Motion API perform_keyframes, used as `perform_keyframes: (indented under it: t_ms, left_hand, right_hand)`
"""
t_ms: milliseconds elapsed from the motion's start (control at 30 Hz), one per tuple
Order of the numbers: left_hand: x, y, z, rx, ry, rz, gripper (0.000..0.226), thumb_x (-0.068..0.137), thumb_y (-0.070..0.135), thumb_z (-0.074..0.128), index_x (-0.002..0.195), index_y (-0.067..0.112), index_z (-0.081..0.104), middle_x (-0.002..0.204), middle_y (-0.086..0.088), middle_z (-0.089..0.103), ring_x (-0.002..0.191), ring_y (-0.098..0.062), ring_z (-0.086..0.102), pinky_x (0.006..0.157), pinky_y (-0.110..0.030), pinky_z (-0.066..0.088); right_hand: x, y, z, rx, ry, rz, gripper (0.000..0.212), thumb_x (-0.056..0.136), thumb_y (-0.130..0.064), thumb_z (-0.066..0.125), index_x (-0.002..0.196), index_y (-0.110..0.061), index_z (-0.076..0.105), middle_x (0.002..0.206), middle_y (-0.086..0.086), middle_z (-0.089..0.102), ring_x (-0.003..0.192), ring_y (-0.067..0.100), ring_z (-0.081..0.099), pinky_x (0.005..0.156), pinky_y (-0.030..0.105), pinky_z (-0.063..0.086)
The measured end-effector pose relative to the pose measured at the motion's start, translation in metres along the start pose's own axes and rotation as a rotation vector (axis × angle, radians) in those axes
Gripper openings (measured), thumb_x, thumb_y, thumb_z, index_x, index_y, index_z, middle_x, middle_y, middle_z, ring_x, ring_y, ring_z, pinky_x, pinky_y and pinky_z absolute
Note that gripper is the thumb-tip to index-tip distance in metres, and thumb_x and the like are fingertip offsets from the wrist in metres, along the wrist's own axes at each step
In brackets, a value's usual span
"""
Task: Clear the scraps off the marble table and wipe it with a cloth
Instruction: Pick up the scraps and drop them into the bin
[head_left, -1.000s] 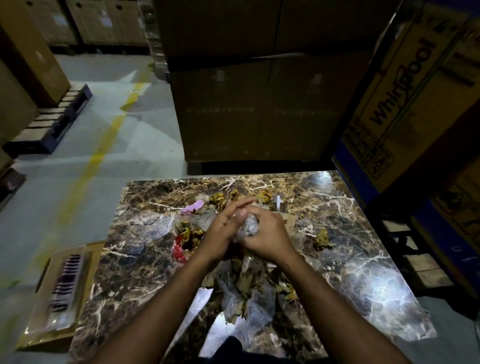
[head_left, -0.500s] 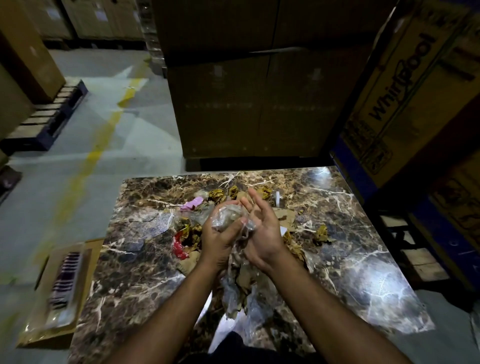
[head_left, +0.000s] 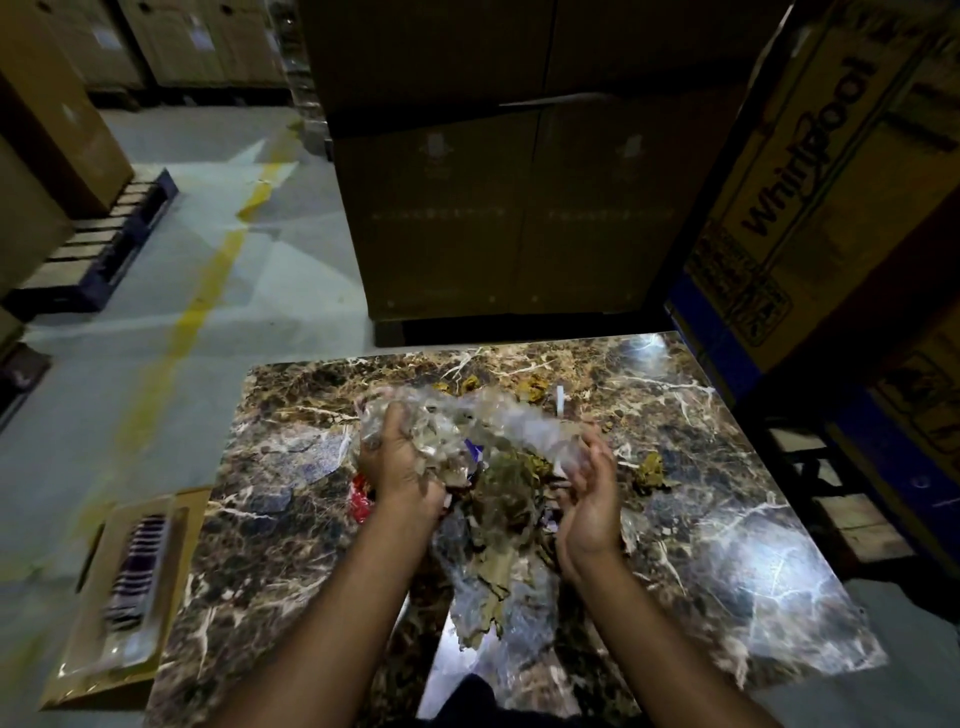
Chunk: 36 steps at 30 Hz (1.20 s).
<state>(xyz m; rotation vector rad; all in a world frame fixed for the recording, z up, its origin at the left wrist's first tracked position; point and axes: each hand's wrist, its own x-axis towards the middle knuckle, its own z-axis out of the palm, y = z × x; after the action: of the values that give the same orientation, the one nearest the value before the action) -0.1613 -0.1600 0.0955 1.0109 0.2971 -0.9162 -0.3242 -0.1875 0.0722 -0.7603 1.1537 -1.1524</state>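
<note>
The brown marble table (head_left: 270, 519) fills the lower middle of the view. Above its centre I hold a crumpled clear plastic bag (head_left: 467, 415), blurred and stretched between both hands. My left hand (head_left: 400, 467) grips its left end, my right hand (head_left: 592, 488) its right end. Beneath them lies a heap of dry leaves and plastic scraps (head_left: 493, 530). A red scrap (head_left: 359, 500) lies left of my left wrist. Yellowish crumpled scraps (head_left: 652, 467) lie to the right, with more scraps (head_left: 535, 387) and a small white strip (head_left: 561, 400) near the far edge.
A flat cardboard package with a striped item (head_left: 130, 587) lies on the floor left of the table. Stacked cartons (head_left: 493, 208) stand just beyond the far edge. Whirlpool boxes (head_left: 810, 182) crowd the right side. A pallet (head_left: 98, 244) lies on the floor at the far left.
My hands were together on a small wad of plastic; now they have moved apart and risen slightly, pulling the plastic bag out wide between them.
</note>
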Motion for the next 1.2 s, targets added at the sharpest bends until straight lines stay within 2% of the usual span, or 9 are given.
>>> perform_keyframes:
  t_ms: [233,367,433,567,800,900,1000,1100,1200]
  left_hand:
    - [-0.025,-0.025,0.011,-0.036,-0.096,-0.207,0.063,0.088,0.051,0.061,0.133,0.006,0.059,0.125,-0.021,0.067,0.111,-0.038,0.067,0.096,-0.052,0.053]
    - [-0.046,-0.026,0.002,-0.044,-0.177,-0.390,0.015,0.107,0.024,0.044,0.114,0.029,0.057,0.104,0.001,0.065,0.067,0.013,0.066,0.059,-0.009,0.051]
    - [-0.059,-0.027,0.000,0.096,-0.221,-0.366,0.031,0.105,0.010,0.048,0.113,0.041,0.050,0.105,0.012,0.067,0.068,0.024,0.059,0.057,-0.001,0.044]
    - [-0.050,-0.041,0.001,0.233,-0.316,-0.192,0.030,0.095,0.030,0.058,0.100,0.002,0.068,0.083,-0.013,0.076,0.067,-0.022,0.073,0.056,-0.027,0.058]
    - [-0.044,-0.036,0.005,0.062,-0.306,-0.206,0.034,0.084,0.028,0.055,0.091,0.002,0.076,0.092,-0.015,0.074,0.077,-0.025,0.074,0.061,-0.029,0.061]
    - [-0.075,-0.024,-0.004,0.447,-0.480,-0.040,0.032,0.100,0.021,0.046,0.097,0.009,0.076,0.070,0.014,0.072,0.083,-0.013,0.073,0.058,-0.010,0.051]
    - [-0.095,-0.020,-0.028,0.959,-0.540,0.208,0.040,0.097,0.046,0.059,0.122,0.025,0.037,0.112,0.016,0.062,0.108,0.004,0.058,0.069,0.007,0.033]
    - [-0.074,-0.022,-0.056,1.070,-0.667,0.438,0.086,0.095,-0.003,0.059,0.135,0.066,0.026,0.140,0.041,0.038,0.131,0.018,0.033,0.110,-0.018,0.033]
    - [-0.057,-0.027,-0.075,1.072,-0.697,0.479,0.085,0.097,0.011,0.062,0.141,0.068,0.018,0.153,0.032,0.031,0.142,0.006,0.031,0.112,-0.024,0.032]
  right_hand:
    - [-0.028,0.005,0.042,0.111,-0.175,0.022,0.090,0.064,-0.084,0.067,0.143,-0.047,0.047,0.149,0.000,0.051,0.135,0.025,0.050,0.110,0.055,0.042]
    - [-0.007,-0.020,0.046,0.188,-0.095,0.004,0.061,0.092,-0.066,0.051,0.146,-0.040,0.046,0.146,-0.002,0.049,0.121,0.016,0.057,0.089,0.044,0.055]
    - [0.008,-0.029,0.044,0.203,-0.135,-0.013,0.048,0.102,-0.051,0.045,0.143,-0.028,0.053,0.146,0.001,0.052,0.120,0.020,0.059,0.088,0.043,0.056]
    - [0.009,-0.038,0.051,-0.111,-0.261,-0.190,0.025,0.102,-0.035,0.055,0.122,-0.024,0.066,0.115,0.005,0.071,0.107,0.019,0.069,0.086,0.037,0.058]
    - [-0.004,-0.013,0.041,-0.450,-0.369,-0.427,0.013,0.103,-0.028,0.058,0.092,-0.030,0.064,0.095,-0.010,0.063,0.083,-0.003,0.060,0.068,0.012,0.047]
    - [0.002,-0.014,0.034,-0.416,-0.307,-0.356,0.024,0.099,-0.019,0.063,0.113,-0.036,0.056,0.114,-0.022,0.062,0.083,0.004,0.067,0.066,0.042,0.063]
    - [0.008,-0.025,0.031,-0.273,-0.266,-0.261,0.063,0.089,-0.013,0.076,0.133,-0.038,0.039,0.129,-0.028,0.048,0.094,0.012,0.069,0.066,0.044,0.065]
    - [0.018,-0.029,0.031,-0.362,-0.189,-0.234,0.097,0.076,-0.022,0.088,0.148,-0.036,0.024,0.149,-0.013,0.032,0.128,0.016,0.046,0.092,0.025,0.052]
    - [0.026,-0.021,0.030,-0.556,-0.193,-0.182,0.087,0.071,-0.055,0.075,0.147,-0.040,0.035,0.161,-0.004,0.023,0.140,0.027,0.033,0.106,0.051,0.042]
